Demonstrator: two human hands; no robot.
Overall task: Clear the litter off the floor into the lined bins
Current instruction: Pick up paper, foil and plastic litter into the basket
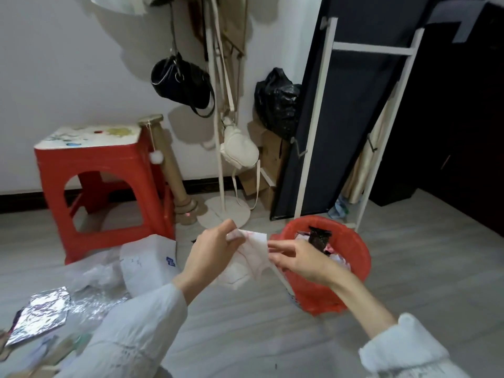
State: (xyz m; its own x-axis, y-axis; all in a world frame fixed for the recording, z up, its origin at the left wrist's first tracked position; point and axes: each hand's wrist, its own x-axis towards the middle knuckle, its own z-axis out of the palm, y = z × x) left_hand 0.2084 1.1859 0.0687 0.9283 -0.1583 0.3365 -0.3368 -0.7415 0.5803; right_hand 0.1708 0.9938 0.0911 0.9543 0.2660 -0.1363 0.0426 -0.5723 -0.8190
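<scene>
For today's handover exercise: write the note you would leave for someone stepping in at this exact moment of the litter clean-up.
Left hand and right hand: each pinches one side of the same white paper scrap, held up beside the bin.
Red-lined bin: on the floor at right, already holding some litter.
Done: part of the litter is in the bin.
Left: drop this scrap in, then clear the foil wrapper, the clear plastic bags and the scraps at lower left.
</scene>
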